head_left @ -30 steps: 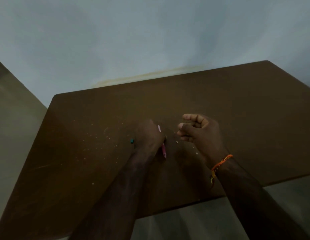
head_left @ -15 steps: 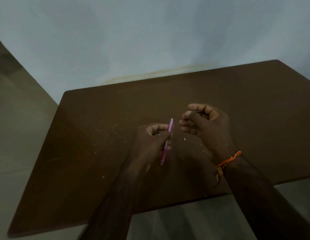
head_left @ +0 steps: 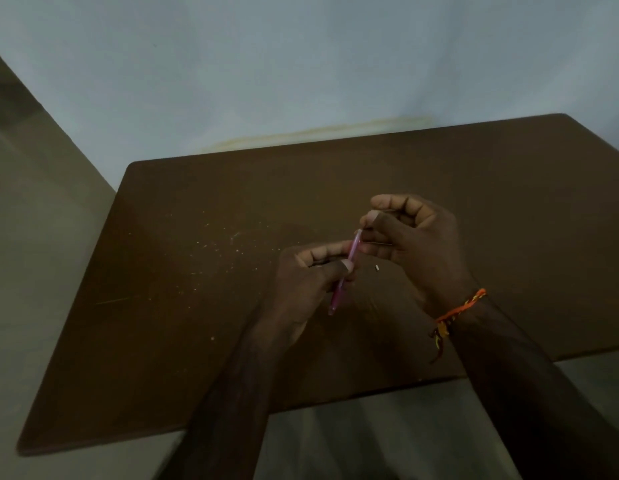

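Observation:
My left hand (head_left: 311,275) grips a slim pink pen (head_left: 342,275) by its middle, above the brown table (head_left: 197,306). The pen is tilted, with its upper end against my right hand's fingers. My right hand (head_left: 412,244) is curled just right of that end and pinches a thin dark rod-like piece (head_left: 380,243); what this piece is cannot be made out. The right wrist wears an orange thread band (head_left: 457,311). Both hands hover over the middle of the table.
A tiny white piece (head_left: 376,268) lies on the table between the hands. Pale crumbs (head_left: 228,244) are scattered left of the hands. A pale wall stands behind the table, and the floor shows past the left and near edges.
My left hand has lifted the pink pen off the table and brought its upper end up to my right hand. The right hand stayed curled and rose a little.

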A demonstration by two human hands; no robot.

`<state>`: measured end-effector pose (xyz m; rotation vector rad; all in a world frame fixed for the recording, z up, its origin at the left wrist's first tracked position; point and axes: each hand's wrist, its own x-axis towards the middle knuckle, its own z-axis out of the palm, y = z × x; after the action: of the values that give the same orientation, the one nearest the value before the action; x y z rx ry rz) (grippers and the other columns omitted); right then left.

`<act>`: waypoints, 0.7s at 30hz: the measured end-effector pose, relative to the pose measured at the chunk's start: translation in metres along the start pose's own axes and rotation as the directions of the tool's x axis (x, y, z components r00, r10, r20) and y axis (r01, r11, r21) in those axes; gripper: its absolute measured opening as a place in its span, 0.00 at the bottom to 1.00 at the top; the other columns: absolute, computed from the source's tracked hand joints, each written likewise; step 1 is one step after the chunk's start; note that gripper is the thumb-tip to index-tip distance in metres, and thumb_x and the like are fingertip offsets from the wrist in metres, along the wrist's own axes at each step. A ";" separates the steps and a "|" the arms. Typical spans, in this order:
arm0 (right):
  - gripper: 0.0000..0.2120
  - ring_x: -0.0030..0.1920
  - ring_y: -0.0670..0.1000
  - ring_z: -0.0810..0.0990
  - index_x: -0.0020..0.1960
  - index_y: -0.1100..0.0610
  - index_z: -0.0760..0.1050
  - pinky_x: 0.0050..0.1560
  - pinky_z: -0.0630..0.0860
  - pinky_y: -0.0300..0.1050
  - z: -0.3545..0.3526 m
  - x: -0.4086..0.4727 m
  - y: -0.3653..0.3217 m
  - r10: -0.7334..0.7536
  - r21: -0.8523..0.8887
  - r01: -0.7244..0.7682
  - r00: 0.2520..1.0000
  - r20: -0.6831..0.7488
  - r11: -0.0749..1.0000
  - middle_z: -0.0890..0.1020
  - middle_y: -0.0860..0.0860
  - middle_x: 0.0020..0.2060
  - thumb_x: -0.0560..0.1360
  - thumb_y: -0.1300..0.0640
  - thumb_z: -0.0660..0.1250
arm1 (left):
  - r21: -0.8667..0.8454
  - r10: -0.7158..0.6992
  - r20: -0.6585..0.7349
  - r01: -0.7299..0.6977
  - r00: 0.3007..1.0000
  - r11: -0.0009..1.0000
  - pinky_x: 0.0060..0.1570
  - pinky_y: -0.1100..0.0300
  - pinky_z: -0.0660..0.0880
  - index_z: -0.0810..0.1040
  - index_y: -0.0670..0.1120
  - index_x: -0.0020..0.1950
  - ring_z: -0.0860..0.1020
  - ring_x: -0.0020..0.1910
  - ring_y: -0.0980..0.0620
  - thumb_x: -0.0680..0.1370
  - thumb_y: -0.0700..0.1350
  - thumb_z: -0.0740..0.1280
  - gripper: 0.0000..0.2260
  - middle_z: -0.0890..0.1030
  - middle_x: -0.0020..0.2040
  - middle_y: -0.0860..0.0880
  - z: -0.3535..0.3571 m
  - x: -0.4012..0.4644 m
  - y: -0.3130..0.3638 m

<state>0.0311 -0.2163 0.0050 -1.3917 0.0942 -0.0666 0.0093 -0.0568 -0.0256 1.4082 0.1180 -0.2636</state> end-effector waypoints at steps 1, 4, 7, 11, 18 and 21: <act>0.07 0.39 0.54 0.87 0.53 0.59 0.80 0.38 0.82 0.46 0.000 0.000 0.000 0.000 0.001 0.000 1.000 0.006 1.000 0.86 0.56 0.40 0.75 0.64 0.71 | 0.005 0.006 0.006 -0.006 1.000 1.000 0.42 0.61 0.82 0.87 0.49 0.51 0.86 0.40 0.53 0.77 0.32 0.69 0.14 0.89 0.42 0.47 -0.002 0.000 0.000; 0.07 0.39 0.55 0.87 0.53 0.60 0.79 0.37 0.82 0.47 0.002 -0.002 -0.002 -0.016 0.007 0.016 1.000 0.003 1.000 0.86 0.57 0.41 0.75 0.64 0.70 | 0.014 0.023 0.017 -0.023 1.000 1.000 0.44 0.61 0.83 0.88 0.52 0.48 0.86 0.40 0.54 0.77 0.33 0.69 0.15 0.89 0.42 0.48 -0.004 -0.002 0.002; 0.07 0.41 0.58 0.87 0.54 0.60 0.79 0.36 0.82 0.48 0.002 -0.003 -0.003 -0.039 0.011 0.039 0.999 -0.017 0.999 0.86 0.58 0.43 0.76 0.64 0.70 | 0.026 0.027 0.019 -0.028 0.999 0.999 0.44 0.60 0.84 0.89 0.55 0.45 0.86 0.40 0.54 0.77 0.33 0.70 0.17 0.89 0.42 0.49 -0.004 -0.001 0.002; 0.08 0.41 0.55 0.87 0.55 0.59 0.79 0.36 0.82 0.47 0.002 -0.002 -0.001 -0.038 -0.022 0.038 0.999 -0.004 0.999 0.86 0.57 0.42 0.76 0.63 0.70 | 0.052 0.006 0.013 -0.007 1.000 0.999 0.46 0.55 0.83 0.88 0.53 0.48 0.87 0.42 0.52 0.77 0.34 0.70 0.14 0.89 0.44 0.48 -0.006 -0.001 0.001; 0.06 0.40 0.54 0.86 0.49 0.57 0.81 0.38 0.82 0.49 0.002 0.002 0.010 -0.034 -0.103 0.039 0.998 0.057 0.994 0.85 0.59 0.42 0.73 0.63 0.71 | 0.058 0.027 -0.004 -0.026 1.000 0.998 0.41 0.61 0.82 0.87 0.51 0.49 0.86 0.38 0.55 0.77 0.33 0.70 0.14 0.89 0.39 0.50 -0.005 -0.002 0.001; 0.05 0.41 0.52 0.87 0.49 0.55 0.82 0.39 0.81 0.46 0.000 0.004 0.014 -0.052 -0.182 0.063 0.997 0.063 0.981 0.87 0.55 0.40 0.74 0.60 0.71 | 0.051 0.033 0.002 -0.033 0.999 0.998 0.41 0.62 0.82 0.87 0.51 0.50 0.86 0.38 0.56 0.77 0.32 0.69 0.14 0.89 0.40 0.51 -0.005 -0.003 0.003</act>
<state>0.0351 -0.2145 -0.0087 -1.5805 0.0113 -0.0667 0.0076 -0.0514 -0.0227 1.4591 0.0875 -0.2418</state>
